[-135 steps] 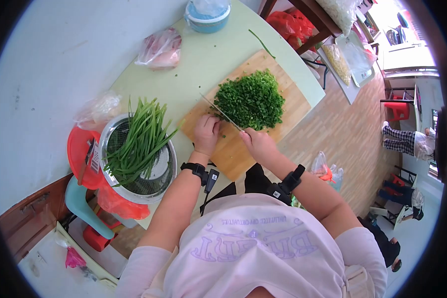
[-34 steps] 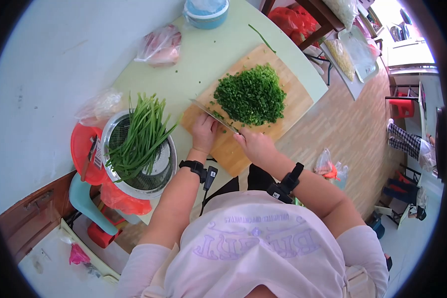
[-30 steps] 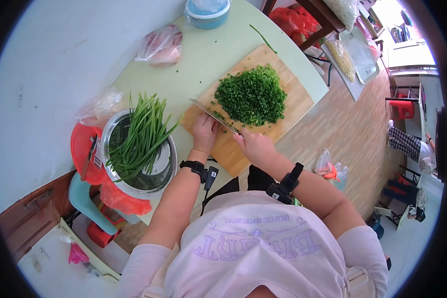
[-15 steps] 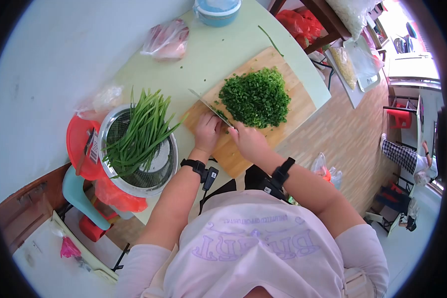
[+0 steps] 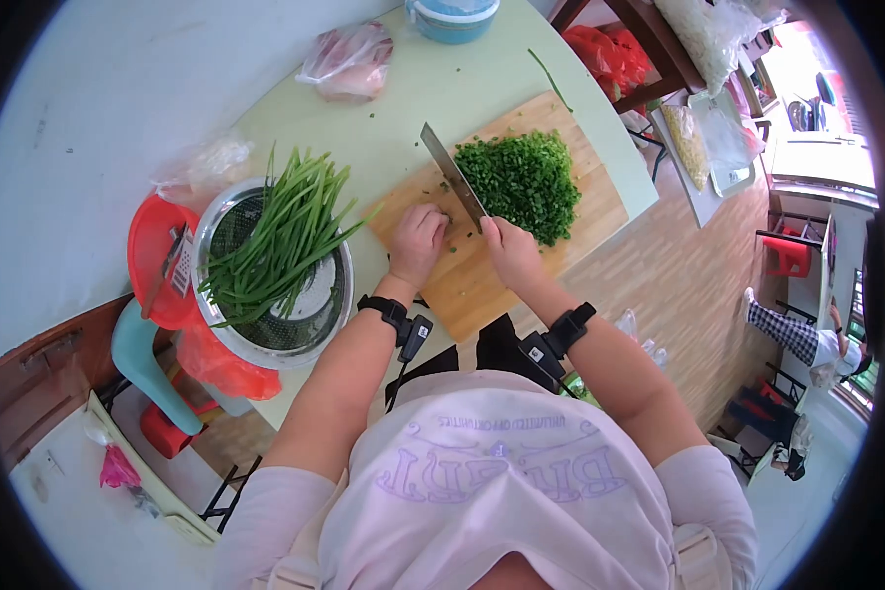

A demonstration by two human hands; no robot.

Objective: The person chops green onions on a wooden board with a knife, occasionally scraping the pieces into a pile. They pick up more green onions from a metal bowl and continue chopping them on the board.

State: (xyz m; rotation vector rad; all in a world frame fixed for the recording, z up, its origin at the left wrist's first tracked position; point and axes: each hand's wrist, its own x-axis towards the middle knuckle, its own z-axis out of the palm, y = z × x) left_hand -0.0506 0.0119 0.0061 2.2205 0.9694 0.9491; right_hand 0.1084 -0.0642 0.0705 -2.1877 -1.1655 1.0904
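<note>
One knife (image 5: 452, 175) is gripped in your right hand (image 5: 512, 254), its blade alongside the chopped greens (image 5: 523, 189) on the cutting board (image 5: 462, 300). Your left hand (image 5: 418, 243) is curled narrow at the board; any held item cannot be determined. Long stalks (image 5: 285, 231) occupy the metal colander (image 5: 283, 360).

Passage over table (image 5: 391, 147) between meat bag (image 5: 349, 64) and board (image 5: 472, 290). Knife (image 5: 452, 177) blocks straight pass, left hand (image 5: 419, 236) to chopped greens (image 5: 521, 182). Long greens (image 5: 287, 236) overhang colander (image 5: 348, 295) boardward.
</note>
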